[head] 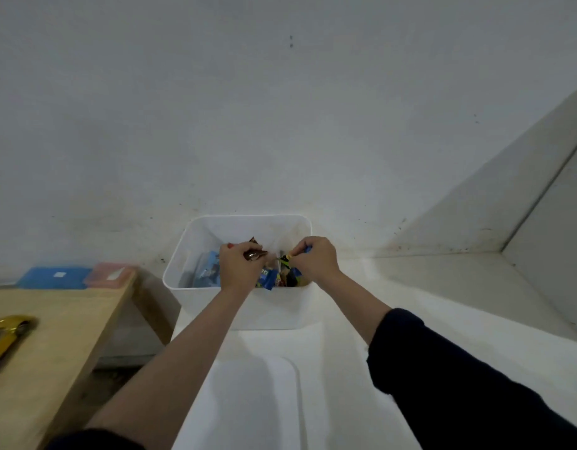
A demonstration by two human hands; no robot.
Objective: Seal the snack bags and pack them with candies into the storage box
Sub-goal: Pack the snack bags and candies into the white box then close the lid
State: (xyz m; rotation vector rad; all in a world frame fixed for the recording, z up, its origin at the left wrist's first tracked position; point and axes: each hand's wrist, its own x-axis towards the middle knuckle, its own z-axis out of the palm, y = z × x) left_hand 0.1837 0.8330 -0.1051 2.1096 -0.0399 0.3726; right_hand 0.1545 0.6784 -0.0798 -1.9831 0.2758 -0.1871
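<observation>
A white storage box (274, 310) stands on the white table against the wall. Both my hands are inside its opening. My left hand (238, 266) grips a brown-wrapped candy (255, 254). My right hand (314, 259) pinches small wrapped candies in yellow and blue (290, 256). Below the hands, inside the box, lie a blue snack bag (207, 271) at the left and several colourful wrapped candies (271, 279) in the middle. The box's bottom is mostly hidden by my hands.
A white lid (248, 401) lies flat on the table in front of the box. To the left is a wooden table (53, 336) with a gold object (8, 332). Blue (53, 277) and pink (108, 274) plastic boxes sit behind it. A wall corner rises at the right.
</observation>
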